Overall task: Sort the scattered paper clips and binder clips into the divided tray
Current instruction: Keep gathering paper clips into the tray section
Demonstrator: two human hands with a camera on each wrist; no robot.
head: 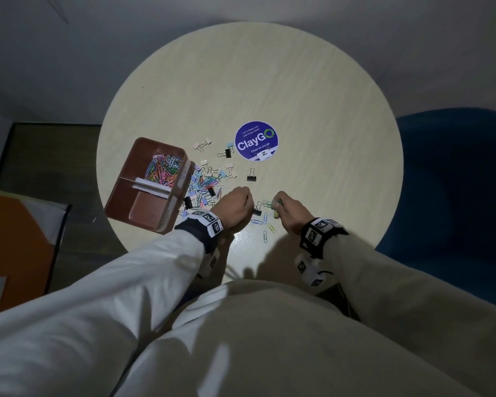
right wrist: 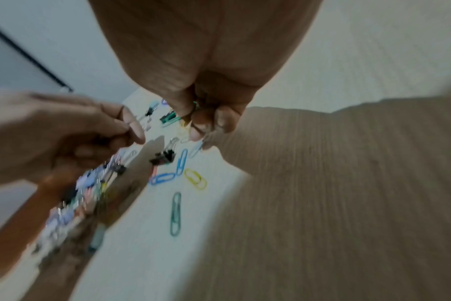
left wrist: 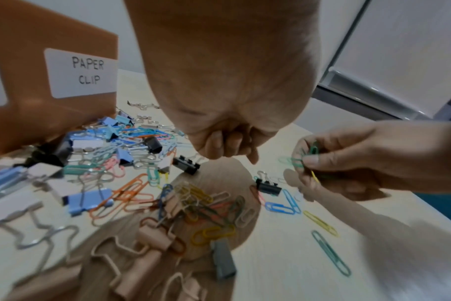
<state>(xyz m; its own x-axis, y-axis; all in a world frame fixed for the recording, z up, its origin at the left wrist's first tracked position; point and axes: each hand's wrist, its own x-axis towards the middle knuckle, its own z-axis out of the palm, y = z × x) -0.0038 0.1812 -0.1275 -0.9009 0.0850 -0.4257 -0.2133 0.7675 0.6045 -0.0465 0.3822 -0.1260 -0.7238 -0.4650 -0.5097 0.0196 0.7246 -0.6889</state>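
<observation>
right hand (head: 284,209) has its grip pinched together on a small bunch of paper clips (left wrist: 308,155), green and yellow wire showing between thumb and fingertips (left wrist: 310,160). left hand (head: 235,204) has its fingers curled in over a black binder clip (head: 257,210) on the desk (head: 312,110); the right wrist view hints at thin wire at its fingertips, but it is too blurred to tell whether that grip holds anything.

loose paper clips (head: 265,224) lie just below and between the hands. they look light, thin and slick, likely to lie flat and resist a straight pinch, so a fingernail under one loop or a slide to tip an end up should work best; several gathered at once may slip out of a loose pinch. the binder clips look stiffer and boxier, with wire handles that stand up and offer an easy hold, though handles may snag on neighbouring wire.

a mixed heap (head: 206,184) of both kinds sits beside the brown divided tray (head: 143,144) at the desk's left edge. its far compartment, labelled paper clip, already holds a colourful pile (head: 163,170); the near compartment looks bare. more binder clips are scattered toward the round purple sticker (head: 256,141).
</observation>
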